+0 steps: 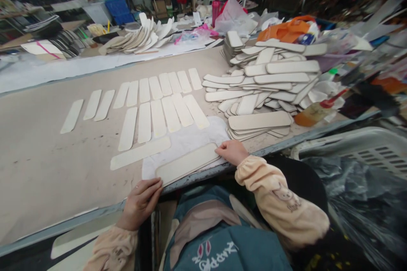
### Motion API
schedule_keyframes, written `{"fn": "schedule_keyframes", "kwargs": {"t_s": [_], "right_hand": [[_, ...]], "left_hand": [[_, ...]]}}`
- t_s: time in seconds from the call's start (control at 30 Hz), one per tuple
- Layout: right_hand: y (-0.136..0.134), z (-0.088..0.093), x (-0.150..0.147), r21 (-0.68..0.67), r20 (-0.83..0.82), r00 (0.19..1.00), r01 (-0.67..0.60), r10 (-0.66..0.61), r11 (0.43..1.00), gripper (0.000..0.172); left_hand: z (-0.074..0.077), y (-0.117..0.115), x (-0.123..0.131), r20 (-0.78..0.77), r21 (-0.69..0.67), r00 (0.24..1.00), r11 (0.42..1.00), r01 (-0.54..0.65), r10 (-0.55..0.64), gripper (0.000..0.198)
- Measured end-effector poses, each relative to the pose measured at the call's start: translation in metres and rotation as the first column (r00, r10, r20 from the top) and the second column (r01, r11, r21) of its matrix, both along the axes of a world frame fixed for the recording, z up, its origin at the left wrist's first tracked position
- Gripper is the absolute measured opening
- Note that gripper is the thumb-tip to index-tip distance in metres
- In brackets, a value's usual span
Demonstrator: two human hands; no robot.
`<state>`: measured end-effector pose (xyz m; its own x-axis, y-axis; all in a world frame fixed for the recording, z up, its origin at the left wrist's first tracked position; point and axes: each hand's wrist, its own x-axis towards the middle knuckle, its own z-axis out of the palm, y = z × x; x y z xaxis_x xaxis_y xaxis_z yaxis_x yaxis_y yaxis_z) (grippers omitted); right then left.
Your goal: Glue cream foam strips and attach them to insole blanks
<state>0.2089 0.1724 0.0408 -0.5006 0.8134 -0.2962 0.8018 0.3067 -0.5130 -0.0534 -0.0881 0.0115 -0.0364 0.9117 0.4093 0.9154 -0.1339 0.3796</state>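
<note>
A long cream strip with rounded corners point(189, 161) lies at the table's front edge, with at least one more layer showing under its near side. My left hand point(141, 201) pinches its left end, thumb and fingers closed together. At the strip's right end, my right hand point(233, 151) grips the corner between thumb and fingertips. Beneath the strip is a white sheet point(148, 171). Just beyond lies a loose cream strip point(140, 153), and behind it two rows of similar strips point(144, 123) are laid out on the table.
On the right rise a small stack of strips point(260, 121) and a large jumbled pile point(276, 78). A bottle of amber liquid with a red nozzle point(314, 113) stands beside them. A grey plastic basket point(359, 139) sits right of the table. More curved pieces point(140, 36) lie at the back.
</note>
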Motion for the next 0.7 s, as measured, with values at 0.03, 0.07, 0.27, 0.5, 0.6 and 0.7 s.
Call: {"fn": "schedule_keyframes", "kwargs": {"t_s": [0.03,0.07,0.27,0.5,0.6,0.7], "right_hand": [[-0.0001,-0.0001,-0.0001,0.006,0.005,1.0,-0.004,0.004,1.0,0.028],[-0.0001,0.0,-0.0002,0.014,0.009,1.0,-0.007,0.007,1.0,0.028],[-0.0005,0.0017,-0.0013,0.036,0.016,1.0,-0.017,0.016,0.999,0.026],[0.0006,0.0006,-0.0007,0.023,0.017,0.999,-0.028,0.028,0.999,0.026],[0.0013,0.0021,-0.0014,0.003,0.026,0.999,-0.019,0.019,1.0,0.024],[0.0014,0.0041,-0.003,0.008,0.036,0.999,-0.021,0.02,1.0,0.022]], "left_hand": [[0.0006,0.0,0.0005,0.004,0.002,1.0,1.0,0.0,0.0,0.023],[0.0012,0.0,0.0009,0.005,0.002,1.0,1.0,0.002,-0.002,0.023],[0.0026,0.0012,0.0017,0.004,0.02,1.0,1.0,0.022,-0.022,0.024],[0.002,0.0016,0.0032,0.014,0.039,1.0,0.999,0.008,-0.009,0.022],[0.0024,0.0024,0.0036,0.018,0.047,1.0,0.999,0.007,-0.008,0.022],[0.0033,0.003,0.0041,0.022,0.052,1.0,0.999,0.012,-0.013,0.022]]}}
